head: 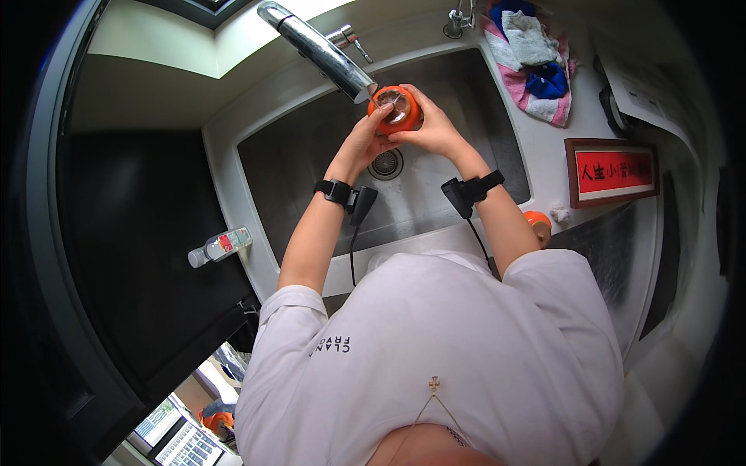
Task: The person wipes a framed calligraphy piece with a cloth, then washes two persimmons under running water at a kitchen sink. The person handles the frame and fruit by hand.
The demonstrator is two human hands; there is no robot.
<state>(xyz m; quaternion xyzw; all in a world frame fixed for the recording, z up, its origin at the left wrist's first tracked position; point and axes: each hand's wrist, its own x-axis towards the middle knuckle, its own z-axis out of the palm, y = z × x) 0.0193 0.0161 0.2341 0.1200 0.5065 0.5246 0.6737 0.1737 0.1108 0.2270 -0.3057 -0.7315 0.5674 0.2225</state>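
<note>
Between my two hands is an orange round container (412, 114), tilted with its open top towards me, just under the spout of the chrome faucet (326, 55). Water seems to run into it. My left hand (367, 137) grips its left side, the thumb at the opening. My right hand (430, 123) holds its right side, fingers around the rim. Below them is the metal sink (309, 192) with its round drain strainer (386, 165). A second orange object (536, 224), perhaps a matching part, sits on the sink's right edge, partly hidden by my right arm.
A clear plastic bottle (224, 246) lies at the sink's left edge. Pink, white and blue cloths (533, 58) lie at the upper right, above a framed red sign (613, 172). A crumpled white scrap (559, 212) is by the right edge.
</note>
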